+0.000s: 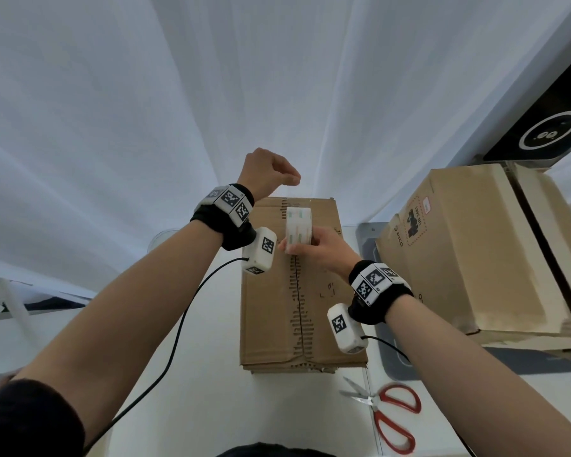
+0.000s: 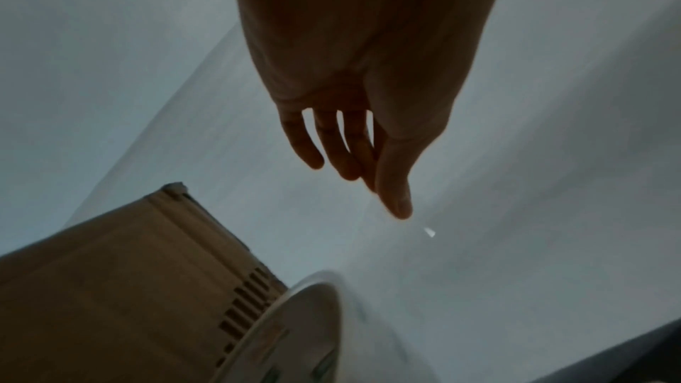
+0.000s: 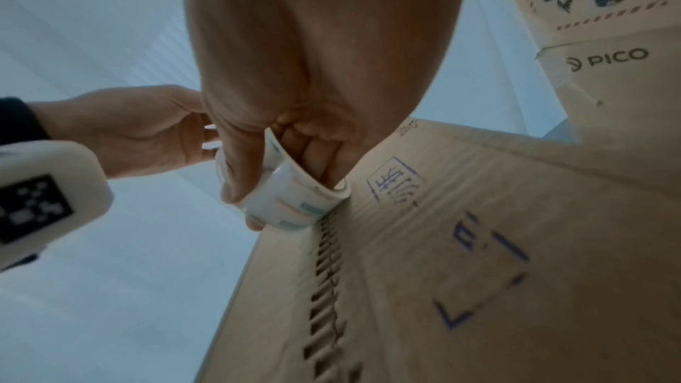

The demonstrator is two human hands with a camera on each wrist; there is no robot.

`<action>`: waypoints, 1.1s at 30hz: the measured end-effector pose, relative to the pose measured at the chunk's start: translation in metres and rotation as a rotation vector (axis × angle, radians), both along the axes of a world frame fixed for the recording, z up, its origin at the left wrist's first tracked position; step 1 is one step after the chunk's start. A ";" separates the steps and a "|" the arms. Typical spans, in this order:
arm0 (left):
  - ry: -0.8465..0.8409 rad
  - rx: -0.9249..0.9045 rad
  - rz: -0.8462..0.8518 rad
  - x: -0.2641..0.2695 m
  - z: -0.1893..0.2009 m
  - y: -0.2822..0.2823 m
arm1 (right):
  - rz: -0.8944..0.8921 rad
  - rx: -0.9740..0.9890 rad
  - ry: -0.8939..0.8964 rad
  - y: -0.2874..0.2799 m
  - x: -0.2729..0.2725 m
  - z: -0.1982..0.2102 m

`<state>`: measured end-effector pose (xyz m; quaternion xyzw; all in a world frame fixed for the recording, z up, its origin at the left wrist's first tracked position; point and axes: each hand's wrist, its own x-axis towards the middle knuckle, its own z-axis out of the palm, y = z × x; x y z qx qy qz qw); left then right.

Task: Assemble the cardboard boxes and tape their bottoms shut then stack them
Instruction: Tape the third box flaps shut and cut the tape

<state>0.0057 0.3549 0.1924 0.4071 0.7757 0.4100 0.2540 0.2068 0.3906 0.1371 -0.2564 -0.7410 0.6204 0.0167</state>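
Right hand [image 1: 323, 250] grips tape roll [image 1: 298, 229] on box [image 1: 277, 311] centre seam; left hand [image 1: 271, 173] pinches the tape end past the far edge. Strip may drift off seam if I pull crooked.

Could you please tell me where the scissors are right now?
In the head view, the scissors lie low and right on the white table, just beyond the near right corner of the box.

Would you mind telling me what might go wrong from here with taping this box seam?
The left hand seems to pinch a clear tape end off the tape roll; unseen, it may twist or stick to itself. The strip could drift off the box seam. The scissors lie apart while both hands are busy.
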 end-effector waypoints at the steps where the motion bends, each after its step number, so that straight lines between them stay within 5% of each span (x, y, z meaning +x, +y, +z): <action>1: 0.016 -0.008 0.001 -0.002 0.001 0.003 | -0.005 -0.021 0.015 0.000 0.002 0.002; 9: 0.024 -0.196 0.027 -0.011 -0.032 0.014 | -0.076 -0.256 0.062 -0.003 0.005 0.005; 33: 0.026 -0.397 0.091 -0.036 -0.079 0.048 | -0.097 -0.298 -0.056 0.030 -0.027 0.001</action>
